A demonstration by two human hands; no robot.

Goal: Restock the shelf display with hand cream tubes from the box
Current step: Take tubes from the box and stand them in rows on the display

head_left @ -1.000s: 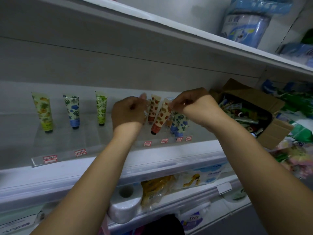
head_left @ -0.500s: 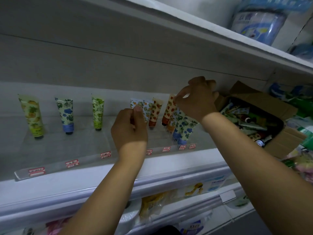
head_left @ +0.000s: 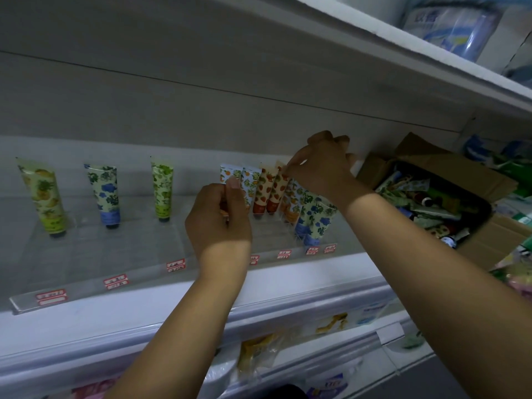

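Hand cream tubes stand cap-down in a clear display tray [head_left: 86, 272] on the shelf. At the left stand a pineapple tube [head_left: 43, 197], a blue-flower tube [head_left: 106, 194] and a green tube [head_left: 162, 191], spaced apart. In the middle, my left hand [head_left: 221, 223] grips an orange-print tube [head_left: 229, 173], thumb on its face, with a second orange-print tube [head_left: 250, 182] beside it. My right hand [head_left: 319, 165] pinches the top edge of a strawberry tube [head_left: 277, 191], which stands upright next to another strawberry tube [head_left: 262, 191]. More blue-flower tubes [head_left: 318, 223] crowd below my right wrist. The open cardboard box [head_left: 483, 237] lies at the right, holding several tubes.
Red price labels [head_left: 115, 280] line the tray's front lip. The shelf above [head_left: 374, 44] hangs close over my right hand and carries blue wrapped packs [head_left: 449, 27]. A lower shelf [head_left: 288, 349] holds bagged goods and paper rolls. Green and blue packs [head_left: 512, 165] sit behind the box.
My right hand has carried the strawberry tube from a tilted hold into the row and stood it upright. My left hand rose to the orange-print tube. The view has shifted closer.
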